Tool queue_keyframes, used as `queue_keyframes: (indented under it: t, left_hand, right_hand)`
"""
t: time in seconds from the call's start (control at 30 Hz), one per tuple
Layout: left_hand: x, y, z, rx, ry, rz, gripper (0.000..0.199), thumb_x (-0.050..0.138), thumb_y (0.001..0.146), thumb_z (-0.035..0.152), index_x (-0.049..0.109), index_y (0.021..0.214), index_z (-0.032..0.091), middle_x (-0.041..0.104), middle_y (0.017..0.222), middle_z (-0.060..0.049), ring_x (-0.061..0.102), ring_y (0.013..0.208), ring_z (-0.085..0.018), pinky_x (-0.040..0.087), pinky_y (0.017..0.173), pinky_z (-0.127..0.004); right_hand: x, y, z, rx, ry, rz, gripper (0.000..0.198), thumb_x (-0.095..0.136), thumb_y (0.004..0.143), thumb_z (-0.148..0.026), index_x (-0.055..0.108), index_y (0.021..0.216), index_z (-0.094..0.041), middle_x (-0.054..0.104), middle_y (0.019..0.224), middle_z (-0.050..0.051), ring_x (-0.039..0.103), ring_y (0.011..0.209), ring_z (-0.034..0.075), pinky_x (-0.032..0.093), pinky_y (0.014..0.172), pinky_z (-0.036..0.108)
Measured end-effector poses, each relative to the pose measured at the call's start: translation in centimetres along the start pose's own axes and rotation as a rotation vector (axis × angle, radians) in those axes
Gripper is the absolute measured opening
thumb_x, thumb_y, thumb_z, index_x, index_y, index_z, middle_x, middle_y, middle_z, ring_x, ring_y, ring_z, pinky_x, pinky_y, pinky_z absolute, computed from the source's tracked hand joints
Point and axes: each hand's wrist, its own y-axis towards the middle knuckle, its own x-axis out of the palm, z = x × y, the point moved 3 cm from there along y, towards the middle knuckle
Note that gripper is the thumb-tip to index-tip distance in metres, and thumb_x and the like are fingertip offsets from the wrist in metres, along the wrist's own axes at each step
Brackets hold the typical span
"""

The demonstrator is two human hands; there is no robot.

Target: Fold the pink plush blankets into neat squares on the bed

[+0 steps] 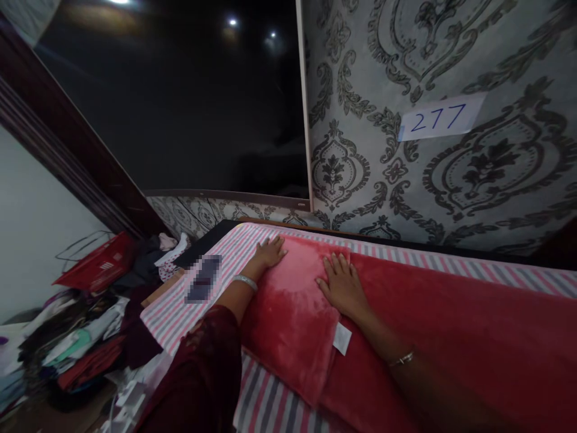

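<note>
A red plush blanket (455,325) fills the lower middle and lower right of the frame, and both hands I see through the head camera lie on it. At its left end a squarish folded layer (282,328) lies on top, its far part a paler, brushed pink-red.

The left hand (270,251) rests palm down at the upper left edge of that layer, fingers pointing right and slightly apart. I see no pinch: it presses on the cloth rather than clamping it. A pale band (246,281) circles the wrist, below which comes a dark red sleeve (202,367).

The right hand (343,285) lies flat across the layer's right edge, fingers fanned toward the top of the frame, thumb out to the left, nothing clasped. A thin bracelet (401,359) is on that wrist. Just below the hand, a white label (342,338) sticks out from the layer's edge.

Beneath the blanket I see a pink, grey and white striped cover (174,316), with a blurred-out dark rectangle (204,279) on it, left of the left forearm. Heaped clothes (85,343) and a red basket (101,264) occupy the left; a dark screen (189,108) spans the upper left. On patterned wallpaper (333,168), upper right, a paper (440,117) reads 277.
</note>
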Motion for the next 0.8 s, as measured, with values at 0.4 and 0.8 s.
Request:
queue_keyframes:
  t: [0.4,0.8]
  left_hand:
    - [3.5,-3.4,6.0,0.047,0.085,0.251,0.06,0.032,0.103,0.048,0.037,0.157,0.022,0.034,0.164,-0.013,0.027,0.153,-0.032,0.018,0.123,-0.062]
    - [3.5,-3.0,5.5,0.035,0.022,0.181,0.061,0.031,0.102,0.049,0.034,0.159,0.026,0.029,0.167,-0.009,0.022,0.155,-0.031,0.015,0.123,-0.062]
  right_hand:
    - [-3.5,1.7,-2.7,-0.049,0.024,-0.006,0.063,0.036,0.102,-0.039,0.034,0.159,-0.013,0.026,0.166,0.015,0.014,0.156,0.029,0.006,0.124,0.052]
    - [-0.2,4.6,0.9,0.04,-0.04,-0.008,0.071,0.033,0.101,-0.054,0.031,0.16,-0.015,0.025,0.167,0.015,0.017,0.155,0.031,0.01,0.122,0.057]
